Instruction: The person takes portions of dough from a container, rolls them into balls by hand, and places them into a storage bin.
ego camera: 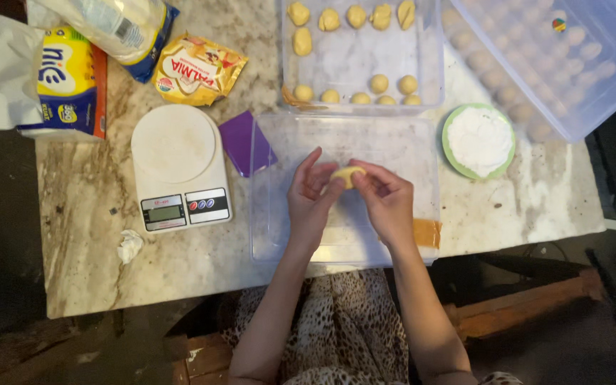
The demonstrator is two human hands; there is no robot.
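Scale (180,165) is sitting left of the near tray (408,142), bowl (478,140) sitting right. Dough balls (354,50) are lying in the far tray (429,64) behind it.

Marbled stone table (94,242), dark floor (1,271)

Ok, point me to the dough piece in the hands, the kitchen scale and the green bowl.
dough piece (347,174), head view, its pale top between the fingertips
kitchen scale (173,142), head view, middle of its round white platform
green bowl (449,122), head view, its left rim
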